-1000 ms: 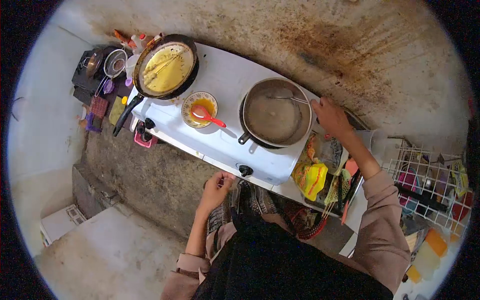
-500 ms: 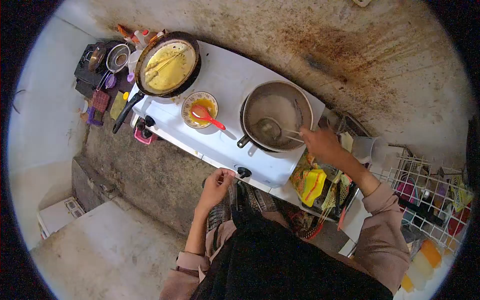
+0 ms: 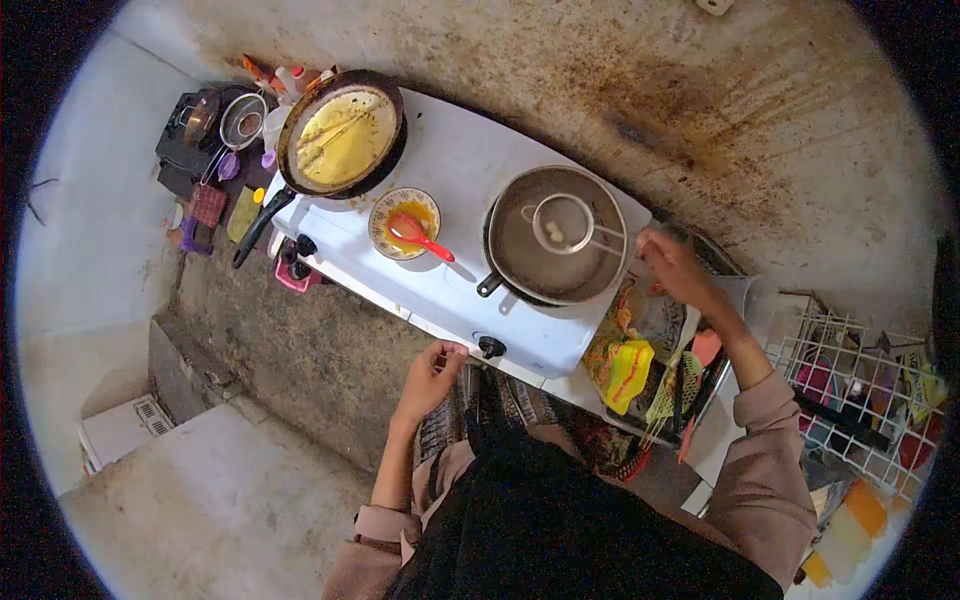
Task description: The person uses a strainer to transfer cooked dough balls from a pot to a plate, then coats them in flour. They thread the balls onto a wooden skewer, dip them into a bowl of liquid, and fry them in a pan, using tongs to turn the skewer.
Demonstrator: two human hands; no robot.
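The right hand (image 3: 676, 268) grips the strainer (image 3: 563, 223), likely light, aptly by its handle. The left hand (image 3: 433, 376) curls closed by the stove's (image 3: 460, 140) front edge

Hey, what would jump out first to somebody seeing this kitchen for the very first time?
Probably the bright yellow food in the black pan at the stove's left end. Next, the round strainer held over the pot by the right hand, and the red spoon in the patterned bowl between.
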